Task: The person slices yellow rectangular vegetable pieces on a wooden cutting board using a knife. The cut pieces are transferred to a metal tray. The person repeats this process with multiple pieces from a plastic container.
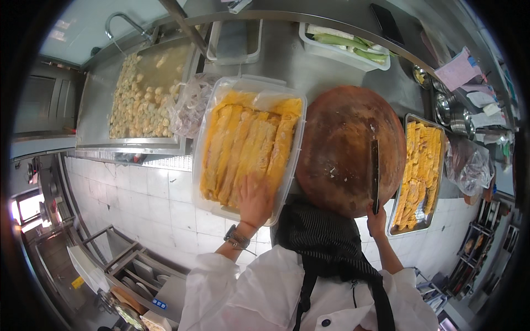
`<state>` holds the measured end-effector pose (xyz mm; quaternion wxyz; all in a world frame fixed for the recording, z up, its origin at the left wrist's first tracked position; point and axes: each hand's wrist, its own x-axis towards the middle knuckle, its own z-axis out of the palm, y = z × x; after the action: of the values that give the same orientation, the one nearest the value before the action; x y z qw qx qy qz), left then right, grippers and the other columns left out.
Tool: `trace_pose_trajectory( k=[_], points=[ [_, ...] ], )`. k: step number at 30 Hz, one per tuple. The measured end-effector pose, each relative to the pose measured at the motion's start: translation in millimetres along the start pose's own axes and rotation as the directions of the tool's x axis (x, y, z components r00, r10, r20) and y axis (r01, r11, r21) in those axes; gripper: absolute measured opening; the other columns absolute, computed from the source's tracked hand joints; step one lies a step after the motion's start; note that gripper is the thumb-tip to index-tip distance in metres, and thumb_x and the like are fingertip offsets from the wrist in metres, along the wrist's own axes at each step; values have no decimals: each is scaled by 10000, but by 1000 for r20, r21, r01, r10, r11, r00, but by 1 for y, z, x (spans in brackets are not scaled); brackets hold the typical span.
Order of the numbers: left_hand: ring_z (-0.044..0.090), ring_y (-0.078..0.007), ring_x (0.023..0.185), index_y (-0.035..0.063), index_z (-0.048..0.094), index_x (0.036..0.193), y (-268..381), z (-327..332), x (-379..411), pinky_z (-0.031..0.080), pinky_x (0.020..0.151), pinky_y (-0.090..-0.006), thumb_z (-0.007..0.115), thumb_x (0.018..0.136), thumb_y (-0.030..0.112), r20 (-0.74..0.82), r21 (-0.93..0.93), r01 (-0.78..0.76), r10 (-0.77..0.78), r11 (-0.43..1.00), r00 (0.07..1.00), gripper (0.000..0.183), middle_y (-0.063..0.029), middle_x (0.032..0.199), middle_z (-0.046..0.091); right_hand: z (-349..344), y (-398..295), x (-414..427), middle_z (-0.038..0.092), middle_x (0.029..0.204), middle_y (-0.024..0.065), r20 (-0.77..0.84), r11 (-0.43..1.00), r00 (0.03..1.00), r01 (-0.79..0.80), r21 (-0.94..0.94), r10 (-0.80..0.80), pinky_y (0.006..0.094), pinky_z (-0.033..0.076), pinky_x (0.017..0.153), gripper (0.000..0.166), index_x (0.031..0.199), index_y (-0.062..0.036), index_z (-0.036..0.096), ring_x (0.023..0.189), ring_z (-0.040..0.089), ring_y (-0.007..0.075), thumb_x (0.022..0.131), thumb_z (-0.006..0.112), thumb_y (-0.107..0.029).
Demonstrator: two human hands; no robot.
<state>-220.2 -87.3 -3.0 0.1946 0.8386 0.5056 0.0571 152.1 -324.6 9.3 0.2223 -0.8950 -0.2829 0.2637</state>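
Observation:
My left hand (253,202) reaches over the near edge of a translucent plastic tub (301,136) and rests on long yellow rolls (240,145), perhaps of bean curd skin. Its fingers look extended and slightly apart, a little blurred. In my right hand (376,221) is the handle of a cleaver (374,173), whose blade is seen nearly edge-on above the round wooden chopping block (335,136). A few pale scraps lie on the block. Right of it, a metal tray (422,215) holds yellow pieces (418,165) laid in rows.
At left, a sink (165,142) holds many pale round lumps in water under a tap (124,18). A plastic bag (192,107) lies between sink and tub. Behind the block stands a white container (343,51) of green vegetables. Steel bowls (459,120) and another bag (472,165) are at right.

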Motion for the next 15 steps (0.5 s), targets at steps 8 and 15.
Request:
trace_pose_trajectory(
  k=[8, 15],
  points=[
    [519, -426, 1237, 97, 689, 1125, -14, -15, -12, 418, 1018, -581, 726, 845, 219, -89, -110, -55, 45, 992, 995, 308, -159, 1333, 539, 40, -27, -20, 543, 627, -11, 46, 952, 994, -104, 287, 95, 284, 384, 436, 176, 1036, -47, 623, 477, 495, 82, 961, 653, -203],
    [643, -376, 960, 86, 676, 1101, -24, -19, -11, 533, 814, -456, 662, 883, 146, 102, -292, -75, 109, 954, 989, 226, -177, 1127, 599, 63, -24, -39, 511, 625, -22, 84, 913, 994, -100, 395, 72, 276, 377, 439, 142, 1018, -72, 595, 488, 475, 78, 961, 652, -189]
  ],
)
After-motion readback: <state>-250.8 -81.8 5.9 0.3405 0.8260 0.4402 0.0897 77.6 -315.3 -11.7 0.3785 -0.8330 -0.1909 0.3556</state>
